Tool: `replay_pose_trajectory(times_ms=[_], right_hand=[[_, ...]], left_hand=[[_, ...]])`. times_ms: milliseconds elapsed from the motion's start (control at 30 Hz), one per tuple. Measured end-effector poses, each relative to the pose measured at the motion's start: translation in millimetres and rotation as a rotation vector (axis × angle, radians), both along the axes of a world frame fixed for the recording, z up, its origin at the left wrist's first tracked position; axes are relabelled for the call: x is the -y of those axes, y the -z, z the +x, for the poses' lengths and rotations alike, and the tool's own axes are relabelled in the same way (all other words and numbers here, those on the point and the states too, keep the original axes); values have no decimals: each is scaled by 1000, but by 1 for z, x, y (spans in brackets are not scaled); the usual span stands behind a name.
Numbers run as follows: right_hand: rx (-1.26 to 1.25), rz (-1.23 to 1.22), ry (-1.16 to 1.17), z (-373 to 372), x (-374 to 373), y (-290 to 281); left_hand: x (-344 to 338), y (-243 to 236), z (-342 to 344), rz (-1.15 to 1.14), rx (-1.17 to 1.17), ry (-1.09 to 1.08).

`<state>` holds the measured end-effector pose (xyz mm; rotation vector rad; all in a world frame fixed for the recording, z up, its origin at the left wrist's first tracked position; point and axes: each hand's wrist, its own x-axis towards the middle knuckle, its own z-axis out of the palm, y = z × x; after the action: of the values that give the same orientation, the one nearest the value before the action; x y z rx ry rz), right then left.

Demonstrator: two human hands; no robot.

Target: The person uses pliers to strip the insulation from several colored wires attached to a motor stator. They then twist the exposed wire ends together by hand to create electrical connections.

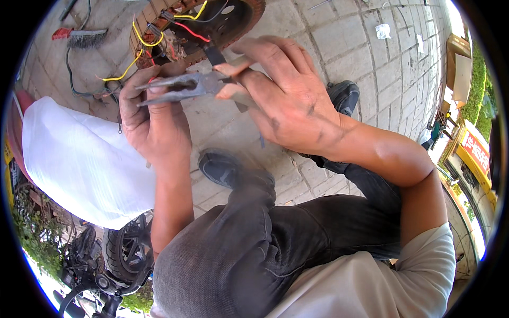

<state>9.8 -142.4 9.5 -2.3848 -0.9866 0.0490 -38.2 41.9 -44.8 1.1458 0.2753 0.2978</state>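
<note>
Several wires point(191, 32) at the wheel point(233, 24) look unfinished; beside it, right hand point(291, 93) clasps spread pliers point(208, 85), left hand point(151, 126) pinches perhaps one wire.

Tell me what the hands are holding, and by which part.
The right hand holds the pliers by their handles. What the left hand holds, if anything, cannot be told, as the pliers partly hide it.
</note>
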Motion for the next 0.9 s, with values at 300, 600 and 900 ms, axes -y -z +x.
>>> replay_pose_trajectory(times_ms=[300,600,900], right_hand=[[140,-28,109,-1,-14,15],[326,24,108,9,-26,36],[306,37,111,8,-29,36]], left_hand=[[-5,1,5,-198,74,3],[-5,0,6,-56,-21,32],[-3,-5,9,6,-58,9]])
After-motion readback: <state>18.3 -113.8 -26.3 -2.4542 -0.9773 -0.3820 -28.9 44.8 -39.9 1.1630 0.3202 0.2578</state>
